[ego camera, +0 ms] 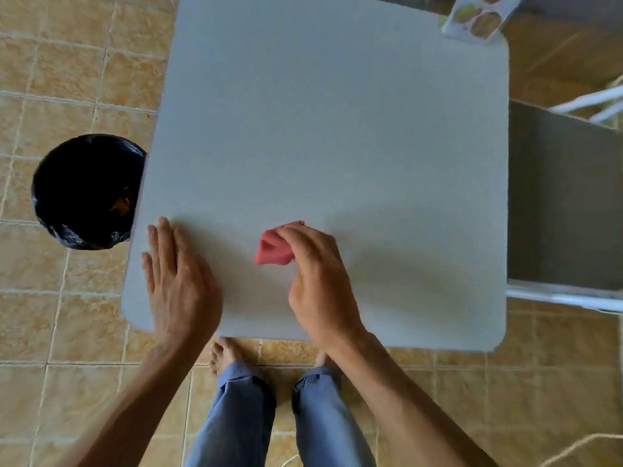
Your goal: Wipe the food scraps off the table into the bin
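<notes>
A pale grey square table (337, 129) fills the middle of the view. My right hand (318, 284) grips a bunched red cloth (274, 247) against the tabletop near the front edge. My left hand (178, 281) lies flat on the table by its front left corner, fingers together and holding nothing. A round bin (84, 192) lined with a black bag stands on the floor against the table's left edge, with some orange scraps inside. I see no scraps on the tabletop.
A printed card or box (478, 16) sits at the table's far right corner. A dark grey surface (563, 203) with a white frame adjoins the right side. Tan tiled floor (67, 62) surrounds the table; my bare feet and blue trousers (236, 416) are below the front edge.
</notes>
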A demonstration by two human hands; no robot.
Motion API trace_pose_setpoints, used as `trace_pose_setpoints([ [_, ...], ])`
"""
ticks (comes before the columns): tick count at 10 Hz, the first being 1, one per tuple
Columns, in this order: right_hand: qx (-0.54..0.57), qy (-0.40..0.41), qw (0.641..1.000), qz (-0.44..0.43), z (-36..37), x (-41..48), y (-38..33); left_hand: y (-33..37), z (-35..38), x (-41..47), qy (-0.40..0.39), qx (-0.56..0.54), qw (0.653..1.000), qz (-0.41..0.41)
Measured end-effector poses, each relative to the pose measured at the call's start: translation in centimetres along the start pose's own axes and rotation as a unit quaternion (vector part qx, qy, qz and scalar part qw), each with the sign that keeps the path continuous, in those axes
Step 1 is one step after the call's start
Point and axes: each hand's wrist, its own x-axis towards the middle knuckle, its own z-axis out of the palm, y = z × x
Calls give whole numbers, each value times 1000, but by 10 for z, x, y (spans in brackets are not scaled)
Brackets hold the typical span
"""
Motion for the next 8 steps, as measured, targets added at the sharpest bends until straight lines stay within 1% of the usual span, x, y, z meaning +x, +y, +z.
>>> trace_pose_setpoints([
  [1,16,130,990,52,-71,-38,43,47,10,-12,-19,-8,999,36],
  [2,17,233,966,111,-126,-69,86,108,35,-37,-54,-25,992,115],
  [3,28,284,951,122,-153,-93,126,167,71,-71,-96,-30,971,217],
  [4,-15,280,944,171,-145,-105,155,206,106,-97,-130,-4,942,310],
  [5,-126,167,955,211,-124,-107,168,218,126,-106,-154,43,927,339],
  [6,-227,97,939,239,-117,-107,179,215,128,-102,-165,97,915,354],
  [7,-247,71,935,245,-117,-107,177,215,121,-99,-187,130,901,370],
  [8,-225,-2,937,267,-132,-106,171,228,96,-95,-234,152,891,359],
])
